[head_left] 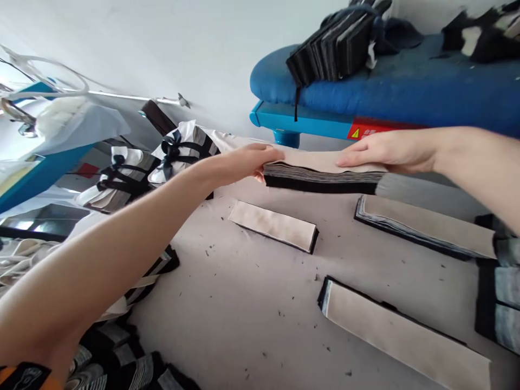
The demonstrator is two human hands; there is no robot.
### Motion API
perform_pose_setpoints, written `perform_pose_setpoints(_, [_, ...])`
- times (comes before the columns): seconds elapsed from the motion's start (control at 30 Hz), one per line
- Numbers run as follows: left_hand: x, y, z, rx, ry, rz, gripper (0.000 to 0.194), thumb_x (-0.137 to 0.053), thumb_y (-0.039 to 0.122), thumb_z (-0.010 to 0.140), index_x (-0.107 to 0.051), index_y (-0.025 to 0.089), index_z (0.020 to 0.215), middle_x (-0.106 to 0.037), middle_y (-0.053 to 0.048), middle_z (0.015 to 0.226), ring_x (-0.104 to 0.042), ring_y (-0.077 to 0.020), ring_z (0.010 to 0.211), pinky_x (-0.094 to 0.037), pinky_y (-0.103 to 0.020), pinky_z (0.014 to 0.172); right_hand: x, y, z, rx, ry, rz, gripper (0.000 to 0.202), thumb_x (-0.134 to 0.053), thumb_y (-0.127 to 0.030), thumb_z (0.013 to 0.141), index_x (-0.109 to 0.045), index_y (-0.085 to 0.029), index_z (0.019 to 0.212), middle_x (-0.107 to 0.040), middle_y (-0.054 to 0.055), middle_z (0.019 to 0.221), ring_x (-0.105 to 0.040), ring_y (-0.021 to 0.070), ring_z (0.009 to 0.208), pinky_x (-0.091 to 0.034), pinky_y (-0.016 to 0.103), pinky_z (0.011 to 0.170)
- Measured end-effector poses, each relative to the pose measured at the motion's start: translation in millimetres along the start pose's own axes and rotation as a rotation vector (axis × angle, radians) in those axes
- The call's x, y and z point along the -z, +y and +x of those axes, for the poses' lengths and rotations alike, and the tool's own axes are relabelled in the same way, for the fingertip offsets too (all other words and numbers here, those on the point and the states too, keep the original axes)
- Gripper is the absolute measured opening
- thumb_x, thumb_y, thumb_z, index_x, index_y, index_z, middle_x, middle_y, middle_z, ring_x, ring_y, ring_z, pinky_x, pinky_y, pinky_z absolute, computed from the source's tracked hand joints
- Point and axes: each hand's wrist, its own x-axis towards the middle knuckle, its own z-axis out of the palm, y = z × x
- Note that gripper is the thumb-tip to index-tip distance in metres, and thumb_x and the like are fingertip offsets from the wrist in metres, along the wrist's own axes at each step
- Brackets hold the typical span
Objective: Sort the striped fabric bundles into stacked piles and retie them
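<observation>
Between my two hands is a stack of long fabric strips (325, 176), beige on top with grey and black layers below. My left hand (249, 162) grips its left end, thumb on top and fingers underneath. Toward its right end, my right hand (382, 151) is closed on the stack, thumb along the top face; its other fingers are partly hidden. Below the held stack, a short beige-topped strip stack (274, 223) lies on the pale table (227, 303). Two longer strip stacks, one nearer (406, 330) and one farther right (426, 223), rest there too.
A blue padded ironing board (365, 92) stands behind, bearing dark fabric bundles (333, 46). Tied bundles (179, 149) lie at the back left. Black and grey pieces are heaped at the lower left (117, 357) and right edge (506, 303). Dark lint dots the table.
</observation>
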Motion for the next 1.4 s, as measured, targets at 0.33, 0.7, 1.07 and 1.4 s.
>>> perform_pose_setpoints(0.33, [-35.6, -77, 18, -0.079, 0.214, 0.207, 0.025, -0.058, 0.044, 0.092, -0.062, 0.024, 0.105, -0.066, -0.009, 0.102, -0.063, -0.0263, 0.100, -0.053, -0.039, 0.083, -23, 27, 90, 0.046, 0.252, -0.517, 0.039, -0.070, -0.067, 0.084, -0.079, -0.034, 0.102, -0.078, 0.001, 0.112, -0.068, 0.0296, 0.104, -0.053, 0.046, 0.092])
perform_pose_setpoints(0.7, [-56.0, -46, 27, -0.414, 0.146, 0.603, 0.039, -0.077, 0.029, 0.079, -0.060, 0.026, 0.114, -0.057, -0.006, 0.123, -0.053, -0.0358, 0.132, -0.047, -0.050, 0.105, -47, 14, 70, 0.421, 0.565, -0.794, 0.022, -0.075, -0.041, 0.083, -0.072, -0.031, 0.102, -0.072, -0.001, 0.090, -0.065, 0.0212, 0.081, -0.046, 0.037, 0.071])
perform_pose_setpoints(1.07, [-39.5, -39, 28, -0.283, 0.115, 0.413, 0.016, -0.064, 0.037, 0.088, -0.069, 0.027, 0.099, -0.068, -0.004, 0.110, -0.060, -0.0262, 0.108, -0.049, -0.042, 0.099, -55, 26, 85, 0.366, 0.505, -0.949, 0.037, -0.076, -0.058, 0.084, -0.057, -0.037, 0.109, -0.064, 0.002, 0.117, -0.065, 0.0271, 0.110, -0.056, 0.041, 0.095])
perform_pose_setpoints(1.4, [-29.2, -40, 42, -0.266, 0.076, 0.463, 0.029, -0.062, 0.046, 0.089, -0.078, 0.025, 0.102, -0.066, -0.001, 0.095, -0.065, -0.0229, 0.098, -0.049, -0.040, 0.091, -46, 27, 83, 0.327, 0.506, -0.791, 0.029, -0.063, -0.059, 0.092, -0.068, -0.033, 0.103, -0.072, 0.001, 0.105, -0.065, 0.0236, 0.092, -0.049, 0.040, 0.079])
